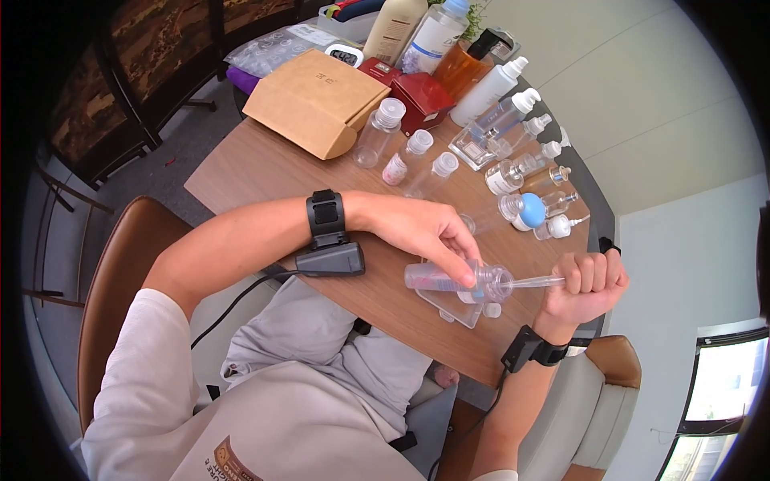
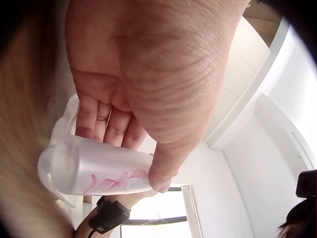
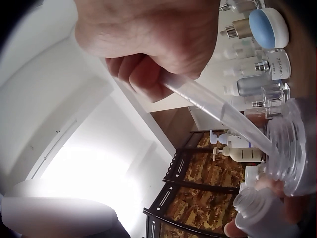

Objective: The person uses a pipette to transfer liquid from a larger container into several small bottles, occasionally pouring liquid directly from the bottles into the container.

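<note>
My left hand (image 1: 425, 232) holds a frosted bottle with pink flowers (image 2: 111, 171) between thumb and fingers, tilted nearly flat over a clear tray (image 1: 457, 319). In the right wrist view the frosted bottle's neck (image 3: 245, 198) is uncapped, beside a larger clear threaded mouth (image 3: 285, 148). My right hand (image 1: 589, 280), fingers curled, grips a clear plastic dropper (image 3: 218, 111). The dropper's tip is at the larger threaded mouth; how deep it reaches, I cannot tell. A small white cap (image 1: 492, 310) lies by the tray.
Several pump and spray bottles (image 1: 521, 104) line the table's far right side. A blue round-topped container (image 1: 532, 210) sits closer. Capped clear bottles (image 1: 378, 135), a cardboard box (image 1: 313, 100) and a red box (image 1: 421, 100) stand beyond my left hand.
</note>
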The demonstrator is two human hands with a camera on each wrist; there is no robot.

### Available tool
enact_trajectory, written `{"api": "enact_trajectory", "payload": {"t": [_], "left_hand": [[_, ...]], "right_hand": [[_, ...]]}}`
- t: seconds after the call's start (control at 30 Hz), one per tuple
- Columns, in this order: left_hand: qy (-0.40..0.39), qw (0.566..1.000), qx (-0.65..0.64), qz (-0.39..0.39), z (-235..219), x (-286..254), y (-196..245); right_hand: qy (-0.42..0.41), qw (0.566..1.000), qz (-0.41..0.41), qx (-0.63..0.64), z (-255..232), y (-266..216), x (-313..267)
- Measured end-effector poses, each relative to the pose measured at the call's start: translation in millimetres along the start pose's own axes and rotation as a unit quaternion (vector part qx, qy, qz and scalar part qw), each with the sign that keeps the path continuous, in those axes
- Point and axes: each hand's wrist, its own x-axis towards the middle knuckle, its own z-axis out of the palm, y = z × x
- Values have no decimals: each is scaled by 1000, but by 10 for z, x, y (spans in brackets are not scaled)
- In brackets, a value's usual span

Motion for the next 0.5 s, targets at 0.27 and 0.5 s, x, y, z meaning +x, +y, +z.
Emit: {"api": "enact_trajectory", "payload": {"t": [0.27,0.5], "left_hand": [[-1,1000,10,2,-3,-1,11],[1,1000,10,-2,3,4,16]], "right_hand": [[5,1000,-5,-5,6,-34,7],[10,999,-19,49,-3,-48,20]]}}
